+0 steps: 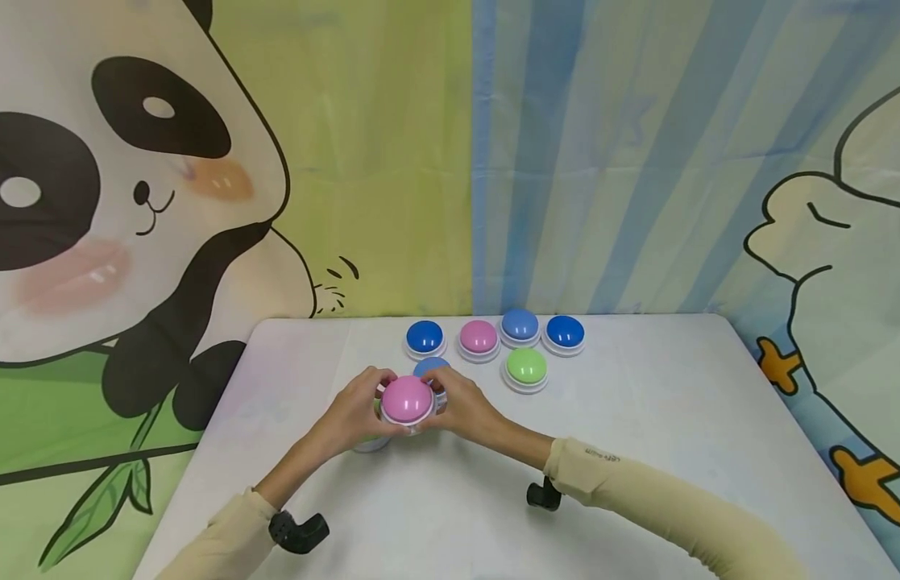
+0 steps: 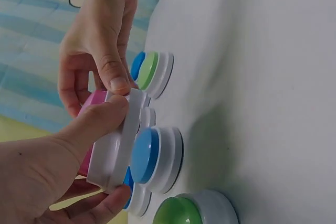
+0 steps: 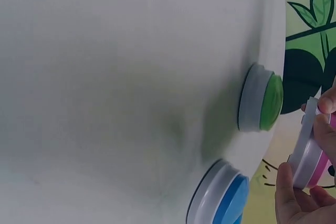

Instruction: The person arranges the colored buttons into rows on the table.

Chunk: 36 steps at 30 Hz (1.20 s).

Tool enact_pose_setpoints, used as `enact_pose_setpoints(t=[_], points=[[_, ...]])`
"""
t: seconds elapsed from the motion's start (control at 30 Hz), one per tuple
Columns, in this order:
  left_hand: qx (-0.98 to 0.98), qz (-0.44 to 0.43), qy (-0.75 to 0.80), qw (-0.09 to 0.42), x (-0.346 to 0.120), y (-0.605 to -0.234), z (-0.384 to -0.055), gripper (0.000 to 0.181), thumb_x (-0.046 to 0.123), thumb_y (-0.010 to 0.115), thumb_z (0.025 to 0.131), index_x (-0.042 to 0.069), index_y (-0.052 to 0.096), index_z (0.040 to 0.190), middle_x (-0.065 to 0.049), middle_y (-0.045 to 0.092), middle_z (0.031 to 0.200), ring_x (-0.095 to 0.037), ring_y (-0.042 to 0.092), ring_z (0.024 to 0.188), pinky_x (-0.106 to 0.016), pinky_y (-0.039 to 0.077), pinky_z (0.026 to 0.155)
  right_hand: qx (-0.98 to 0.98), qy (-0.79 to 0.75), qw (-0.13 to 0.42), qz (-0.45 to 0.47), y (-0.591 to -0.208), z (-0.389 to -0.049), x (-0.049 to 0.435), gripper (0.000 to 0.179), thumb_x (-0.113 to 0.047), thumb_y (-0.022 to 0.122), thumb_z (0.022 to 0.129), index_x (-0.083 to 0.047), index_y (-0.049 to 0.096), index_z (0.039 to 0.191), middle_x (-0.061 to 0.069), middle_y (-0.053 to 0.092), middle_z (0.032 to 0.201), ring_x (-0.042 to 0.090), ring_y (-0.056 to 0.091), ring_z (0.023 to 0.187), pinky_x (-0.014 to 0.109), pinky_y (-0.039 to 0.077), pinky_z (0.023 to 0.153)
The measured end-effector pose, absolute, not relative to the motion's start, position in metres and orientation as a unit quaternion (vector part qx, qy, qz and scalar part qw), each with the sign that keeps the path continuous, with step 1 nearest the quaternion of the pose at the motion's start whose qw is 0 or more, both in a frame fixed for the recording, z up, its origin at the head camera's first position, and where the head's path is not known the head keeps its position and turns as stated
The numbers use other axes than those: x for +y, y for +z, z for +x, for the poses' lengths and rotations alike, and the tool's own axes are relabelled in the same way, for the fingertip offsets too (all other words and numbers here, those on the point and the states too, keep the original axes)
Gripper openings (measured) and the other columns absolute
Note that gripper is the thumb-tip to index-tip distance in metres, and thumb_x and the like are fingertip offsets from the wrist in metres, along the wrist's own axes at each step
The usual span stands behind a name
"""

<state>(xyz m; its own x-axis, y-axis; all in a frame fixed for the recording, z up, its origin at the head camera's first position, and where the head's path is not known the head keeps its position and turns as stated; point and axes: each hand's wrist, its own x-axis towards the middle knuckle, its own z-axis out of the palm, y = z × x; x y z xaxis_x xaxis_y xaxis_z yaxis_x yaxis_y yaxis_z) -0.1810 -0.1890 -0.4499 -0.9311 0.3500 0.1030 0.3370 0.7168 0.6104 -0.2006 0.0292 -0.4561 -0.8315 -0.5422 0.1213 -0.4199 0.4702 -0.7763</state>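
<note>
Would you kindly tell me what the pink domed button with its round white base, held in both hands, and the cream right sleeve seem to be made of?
Pink domed button top: probably glossy plastic, given its bright highlights.
Round white base: probably smooth, hard plastic, given its even surface and crisp edges.
Cream right sleeve: apparently matte fabric, showing soft wrinkles; fibre unclear.

Pink-topped button [image 2: 111, 153] in both hands [image 2: 39, 174] [image 2: 100, 35], light-blue button [image 2: 157, 158] near it.

Over the white table [image 1: 638, 395], a pink-domed button [image 1: 408, 399] had a white base [image 2: 107, 157]; behind the table, the backdrop [image 1: 544, 153] bore blue stripes.
</note>
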Motion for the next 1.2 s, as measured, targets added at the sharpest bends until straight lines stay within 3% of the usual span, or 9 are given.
enact_pose_setpoints(t=[0.2,0.4,0.63,1.03,1.2], points=[[0.928,0.204,0.311,-0.005,-0.177,-0.453,-0.177,0.075,0.034,0.092,0.060,0.008,0.056,0.120,-0.002,0.060,0.104,-0.014,0.061,0.096,-0.028,0.058,0.079,0.857,-0.432,0.081,-0.270,-0.457,-0.192,0.041,0.065,-0.020,0.087,0.071,-0.009,0.053,0.125,0.006,0.060,0.116,0.017,0.058,0.104,0.018,0.056,0.078],[0.919,0.227,0.324,-0.006,-0.151,-0.462,-0.180,0.075,0.035,0.092,0.060,0.009,0.055,0.120,-0.002,0.061,0.106,-0.012,0.059,0.095,-0.026,0.058,0.078,0.869,-0.423,0.069,-0.246,-0.460,-0.183,0.066,0.066,-0.019,0.088,0.069,-0.009,0.053,0.124,0.005,0.060,0.114,0.016,0.057,0.103,0.023,0.058,0.077],[0.913,0.257,0.316,-0.009,-0.118,-0.470,-0.186,0.075,0.039,0.091,0.062,0.008,0.055,0.121,-0.004,0.061,0.112,-0.015,0.059,0.103,-0.030,0.057,0.085,0.886,-0.404,0.047,-0.224,-0.462,-0.180,0.096,0.066,-0.015,0.089,0.066,-0.008,0.054,0.121,0.006,0.061,0.112,0.018,0.058,0.101,0.021,0.057,0.073],[0.920,0.270,0.285,-0.001,-0.094,-0.487,-0.196,0.072,0.041,0.089,0.065,0.006,0.055,0.118,-0.006,0.059,0.107,-0.016,0.056,0.099,-0.031,0.055,0.084,0.897,-0.390,0.033,-0.205,-0.486,-0.184,0.114,0.065,-0.015,0.090,0.065,-0.009,0.055,0.119,0.004,0.062,0.109,0.016,0.060,0.099,0.032,0.059,0.082],[0.924,0.271,0.271,-0.011,-0.092,-0.501,-0.190,0.073,0.040,0.090,0.064,0.005,0.055,0.118,-0.007,0.060,0.108,-0.018,0.057,0.099,-0.033,0.056,0.085,0.905,-0.370,0.016,-0.209,-0.503,-0.180,0.112,0.065,-0.017,0.091,0.063,-0.007,0.056,0.116,0.004,0.062,0.106,0.014,0.058,0.095,0.028,0.056,0.080]])
